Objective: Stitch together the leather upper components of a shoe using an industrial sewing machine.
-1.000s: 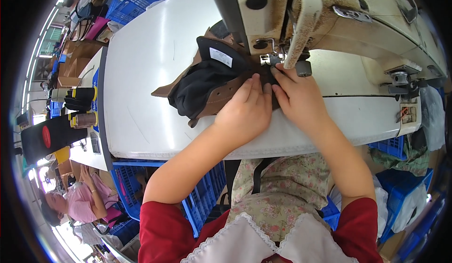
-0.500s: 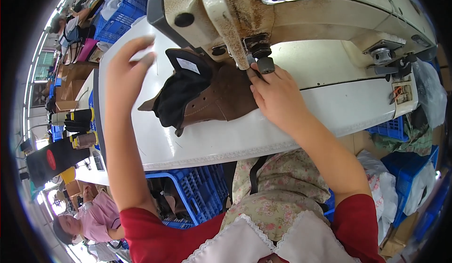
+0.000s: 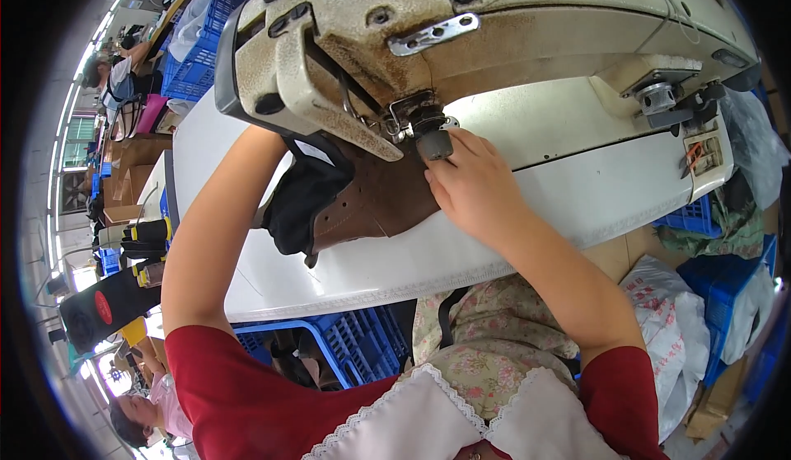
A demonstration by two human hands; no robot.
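Note:
A brown leather shoe upper [image 3: 375,200] with a row of small holes and a black lining [image 3: 305,192] lies on the white machine bed, under the head of a worn cream sewing machine [image 3: 329,89]. Beside the dark grey roller-like knob [image 3: 434,144] near the presser area, my right hand [image 3: 478,181] is closed at the upper's right edge, its thumb bent and some fingertips hidden. My left forearm [image 3: 218,213] reaches up past the upper's left side. Behind the machine head my left hand is hidden, so its fingers do not show.
Below the table's front edge [image 3: 354,302] stands a blue plastic crate [image 3: 354,349] with dark pieces inside. Thread cones [image 3: 148,233] are at the left. White plastic bags [image 3: 667,328] and blue crates are at the right. Other people sit farther left.
My left hand, raised with fingers apart left of the upper, has gone behind the machine head. The view has shifted; my right hand stays by the knob at the upper's edge.

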